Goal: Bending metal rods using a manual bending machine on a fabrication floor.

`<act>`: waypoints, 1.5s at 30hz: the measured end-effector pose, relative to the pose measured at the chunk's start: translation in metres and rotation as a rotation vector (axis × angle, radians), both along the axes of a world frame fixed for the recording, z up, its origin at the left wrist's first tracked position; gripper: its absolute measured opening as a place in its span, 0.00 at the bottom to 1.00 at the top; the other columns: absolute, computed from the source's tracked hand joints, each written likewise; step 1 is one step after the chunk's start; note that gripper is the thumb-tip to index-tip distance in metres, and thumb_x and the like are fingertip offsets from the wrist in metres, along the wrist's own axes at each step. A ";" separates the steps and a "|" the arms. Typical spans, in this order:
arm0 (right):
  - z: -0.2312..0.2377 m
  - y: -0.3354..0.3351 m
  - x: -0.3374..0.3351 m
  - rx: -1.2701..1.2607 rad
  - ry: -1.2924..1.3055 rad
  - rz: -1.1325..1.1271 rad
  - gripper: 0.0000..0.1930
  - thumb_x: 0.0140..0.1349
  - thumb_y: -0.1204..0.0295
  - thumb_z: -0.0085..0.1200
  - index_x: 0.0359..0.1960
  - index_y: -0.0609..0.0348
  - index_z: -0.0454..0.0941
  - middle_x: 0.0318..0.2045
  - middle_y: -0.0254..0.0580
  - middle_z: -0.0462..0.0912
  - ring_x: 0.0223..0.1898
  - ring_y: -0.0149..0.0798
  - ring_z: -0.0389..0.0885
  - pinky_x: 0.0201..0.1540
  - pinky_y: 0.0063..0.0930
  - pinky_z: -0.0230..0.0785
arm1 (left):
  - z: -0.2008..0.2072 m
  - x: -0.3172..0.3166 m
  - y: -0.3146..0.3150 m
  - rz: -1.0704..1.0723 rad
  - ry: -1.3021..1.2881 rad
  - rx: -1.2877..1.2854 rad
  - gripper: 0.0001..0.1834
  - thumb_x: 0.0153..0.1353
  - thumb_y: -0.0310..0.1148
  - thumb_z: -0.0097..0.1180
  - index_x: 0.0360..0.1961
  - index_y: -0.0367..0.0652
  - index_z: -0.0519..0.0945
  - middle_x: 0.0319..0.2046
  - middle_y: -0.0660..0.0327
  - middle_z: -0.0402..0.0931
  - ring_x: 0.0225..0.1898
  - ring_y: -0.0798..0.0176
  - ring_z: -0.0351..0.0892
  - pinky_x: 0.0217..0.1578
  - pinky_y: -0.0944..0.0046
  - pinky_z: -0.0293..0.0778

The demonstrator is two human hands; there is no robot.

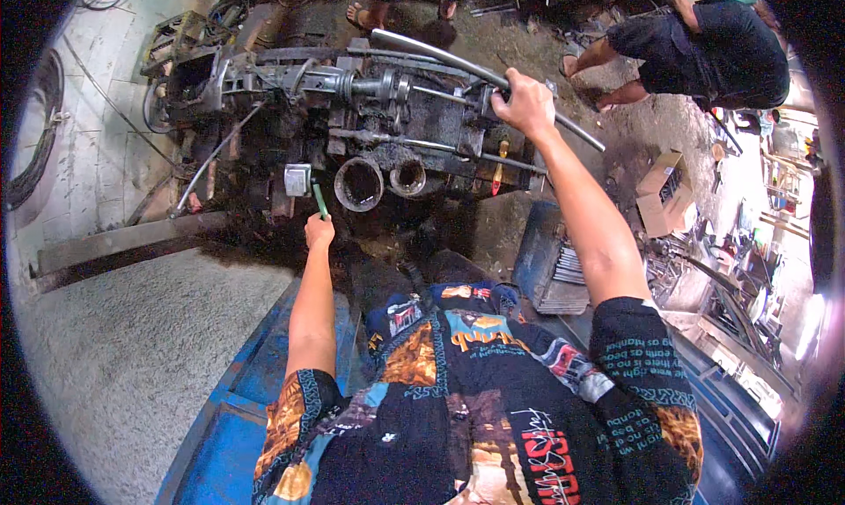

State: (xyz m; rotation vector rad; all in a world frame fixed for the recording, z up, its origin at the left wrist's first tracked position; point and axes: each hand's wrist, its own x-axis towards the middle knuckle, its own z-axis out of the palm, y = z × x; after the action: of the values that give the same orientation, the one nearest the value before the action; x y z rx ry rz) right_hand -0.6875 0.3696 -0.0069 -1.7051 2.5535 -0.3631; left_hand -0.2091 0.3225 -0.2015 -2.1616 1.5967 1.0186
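Observation:
My right hand is closed round a long grey metal bar, which slants over the right part of a dark, greasy machine. Lower and to the left, my left hand grips a green handle. A small silvery box sits just left of the handle's upper end. Close to the handle on the right are two round, open metal rings or cups, dark inside. Metal rods run lengthwise along the machine below the bar.
A person in dark clothes bends over at the upper right; bare feet show at the top. A brush with a yellow handle lies by the machine. An open cardboard box and blue metal trays stand to the right.

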 end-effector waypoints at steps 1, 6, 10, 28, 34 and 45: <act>-0.003 -0.002 -0.001 -0.023 -0.002 0.042 0.19 0.51 0.57 0.60 0.39 0.56 0.74 0.32 0.51 0.83 0.35 0.55 0.83 0.39 0.47 0.76 | -0.016 0.009 0.000 0.004 -0.004 0.011 0.19 0.64 0.42 0.55 0.52 0.46 0.80 0.47 0.49 0.80 0.50 0.42 0.78 0.49 0.46 0.74; -0.001 -0.006 0.002 -0.021 0.037 0.086 0.18 0.52 0.58 0.59 0.38 0.57 0.71 0.29 0.54 0.82 0.34 0.57 0.83 0.36 0.48 0.74 | -0.038 0.001 0.002 0.071 0.020 -0.083 0.21 0.63 0.44 0.55 0.55 0.48 0.78 0.49 0.50 0.79 0.52 0.44 0.77 0.51 0.46 0.73; -0.006 -0.008 -0.004 0.101 0.062 0.067 0.20 0.56 0.57 0.59 0.42 0.57 0.68 0.27 0.57 0.82 0.31 0.59 0.83 0.33 0.51 0.75 | -0.012 0.000 0.008 0.002 -0.063 -0.091 0.26 0.62 0.43 0.55 0.60 0.43 0.73 0.52 0.47 0.76 0.55 0.44 0.75 0.53 0.46 0.72; 0.006 0.093 -0.088 0.156 -0.230 -0.046 0.23 0.48 0.54 0.62 0.37 0.62 0.79 0.35 0.57 0.84 0.41 0.58 0.82 0.46 0.49 0.74 | 0.290 -0.252 -0.070 -0.996 0.543 -1.168 0.25 0.56 0.39 0.63 0.54 0.42 0.76 0.49 0.51 0.73 0.54 0.48 0.70 0.57 0.50 0.65; -0.004 0.124 -0.101 0.246 -0.131 -0.313 0.14 0.51 0.60 0.56 0.32 0.56 0.84 0.35 0.53 0.85 0.41 0.53 0.84 0.46 0.46 0.76 | 0.265 -0.342 -0.121 -1.535 0.211 -0.846 0.19 0.49 0.44 0.67 0.35 0.41 0.83 0.38 0.53 0.80 0.47 0.51 0.78 0.44 0.53 0.77; 0.015 0.095 -0.098 0.387 -0.057 -0.328 0.12 0.45 0.63 0.59 0.26 0.57 0.85 0.30 0.53 0.85 0.34 0.52 0.85 0.41 0.42 0.78 | 0.234 -0.362 -0.144 -1.473 0.119 -0.564 0.13 0.43 0.37 0.60 0.24 0.37 0.84 0.27 0.45 0.81 0.33 0.45 0.83 0.40 0.53 0.79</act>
State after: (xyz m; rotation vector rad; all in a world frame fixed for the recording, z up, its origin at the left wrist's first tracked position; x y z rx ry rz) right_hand -0.7860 0.4649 0.0084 -1.1350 2.6382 0.0721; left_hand -0.5715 0.1785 0.0327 -0.5143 2.8741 0.1741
